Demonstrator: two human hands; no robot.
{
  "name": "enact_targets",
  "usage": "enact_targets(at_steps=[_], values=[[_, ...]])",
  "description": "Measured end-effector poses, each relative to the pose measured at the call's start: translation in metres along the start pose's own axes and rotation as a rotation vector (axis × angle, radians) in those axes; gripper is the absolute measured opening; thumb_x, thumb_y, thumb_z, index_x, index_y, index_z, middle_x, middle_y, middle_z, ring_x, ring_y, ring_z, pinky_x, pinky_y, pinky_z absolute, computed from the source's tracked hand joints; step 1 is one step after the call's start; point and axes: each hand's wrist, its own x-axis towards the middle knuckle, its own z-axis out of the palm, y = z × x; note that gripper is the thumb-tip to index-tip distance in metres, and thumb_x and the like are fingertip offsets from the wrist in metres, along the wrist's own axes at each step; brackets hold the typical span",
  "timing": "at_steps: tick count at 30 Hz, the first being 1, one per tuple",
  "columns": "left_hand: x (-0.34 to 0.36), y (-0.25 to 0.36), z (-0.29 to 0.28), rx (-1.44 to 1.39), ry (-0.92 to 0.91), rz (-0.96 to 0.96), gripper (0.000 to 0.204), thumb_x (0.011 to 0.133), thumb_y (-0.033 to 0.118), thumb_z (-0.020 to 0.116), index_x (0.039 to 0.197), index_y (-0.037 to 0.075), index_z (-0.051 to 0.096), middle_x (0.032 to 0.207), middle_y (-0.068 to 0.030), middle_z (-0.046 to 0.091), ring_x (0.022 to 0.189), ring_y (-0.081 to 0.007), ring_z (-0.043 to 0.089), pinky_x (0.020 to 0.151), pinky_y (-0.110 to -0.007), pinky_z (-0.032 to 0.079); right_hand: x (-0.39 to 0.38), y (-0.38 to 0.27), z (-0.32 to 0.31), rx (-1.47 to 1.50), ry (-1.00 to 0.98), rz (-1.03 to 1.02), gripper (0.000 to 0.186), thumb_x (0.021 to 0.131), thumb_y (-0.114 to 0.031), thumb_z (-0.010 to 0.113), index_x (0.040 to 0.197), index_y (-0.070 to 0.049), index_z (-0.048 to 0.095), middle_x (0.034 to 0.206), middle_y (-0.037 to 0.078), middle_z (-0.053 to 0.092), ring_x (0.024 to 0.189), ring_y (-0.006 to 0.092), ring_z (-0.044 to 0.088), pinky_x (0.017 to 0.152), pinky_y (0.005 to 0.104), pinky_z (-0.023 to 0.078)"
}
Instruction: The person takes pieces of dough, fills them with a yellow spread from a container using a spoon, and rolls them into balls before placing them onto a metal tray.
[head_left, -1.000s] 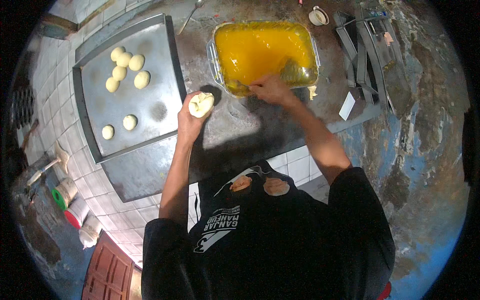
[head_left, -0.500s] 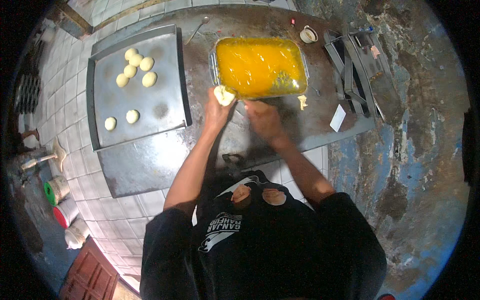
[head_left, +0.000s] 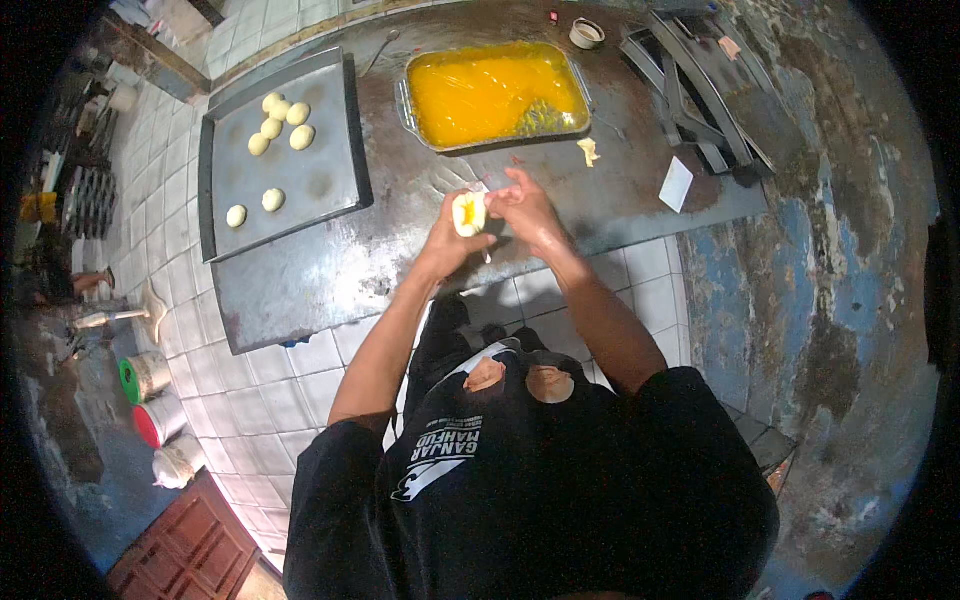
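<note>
My two hands meet over the near part of the desk [head_left: 300, 290], roughly midway along it. My left hand [head_left: 446, 246] is curled around a pale piece of dough [head_left: 461, 222], which is open at the top and shows a streak of yellow filling [head_left: 469, 212] within; the underside of the dough is hidden by my palm and fingers. My right hand [head_left: 530, 214] is bent, with its fingertips at the right edge of the dough; whether they grasp a slim tool, pinch the dough or merely touch it I cannot tell, since the fingers overlap one another. A small pale bit below my left thumb is too small to identify.

Beyond my hands stands a clear rectangular dish [head_left: 404, 106] of yellow mass [head_left: 485, 88]; the layer is patchy at the near right corner, and glare obscures part of its surface. To the left lies a dark-rimmed metal tray [head_left: 325, 165] with eight dough balls [head_left: 302, 137], six in its far half and two in its near half; some in the far group overlap in this view, so contact between them is uncertain. A spoon [head_left: 381, 51] lies between tray and dish, toward the far side. To the right are a dough scrap [head_left: 588, 152], a white card [head_left: 676, 185] and metal frames [head_left: 668, 90], whose far ends blur together.
</note>
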Motion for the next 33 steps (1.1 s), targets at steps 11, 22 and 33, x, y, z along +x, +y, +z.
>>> enact_targets(at_steps=[11, 22, 33], values=[[-0.076, 0.04, 0.078, -0.057, 0.082, -0.049, 0.035, 0.094, 0.027, 0.07, 0.116, 0.001, 0.064, 0.094, -0.0028, 0.069, 0.08, -0.0135, 0.065, 0.073, -0.028, 0.052, -0.129, 0.005, -0.036, -0.405, 0.098, -0.699, 0.037, 0.088, -0.006, 0.062, 0.125, -0.001, 0.059, 0.113, 0.009, 0.069, 0.104, 0.0317, 0.062, 0.103, 0.0446, 0.04], [-0.122, 0.079, 0.06, 0.685, -0.015, 0.147, 0.047, 0.092, 0.028, 0.07, 0.13, 0.001, 0.064, 0.115, -0.0181, 0.071, 0.098, -0.0245, 0.068, 0.088, -0.035, 0.051, -0.147, -0.014, -0.05, -0.243, -0.378, -0.255, 0.018, 0.093, -0.009, 0.068, 0.107, 0.001, 0.07, 0.096, 0.006, 0.071, 0.085, 0.0123, 0.066, 0.08, 0.0257, 0.053], [-0.17, 0.102, -0.038, 0.464, 0.103, 0.136, 0.064, 0.098, 0.034, 0.065, 0.151, 0.007, 0.042, 0.108, -0.0131, 0.069, 0.102, -0.0193, 0.064, 0.09, -0.031, 0.051, -0.11, -0.065, 0.074, -0.619, -0.824, -0.617, 0.045, 0.093, -0.006, 0.064, 0.135, -0.001, 0.049, 0.105, 0.007, 0.069, 0.089, 0.0153, 0.066, 0.084, 0.0307, 0.055]])
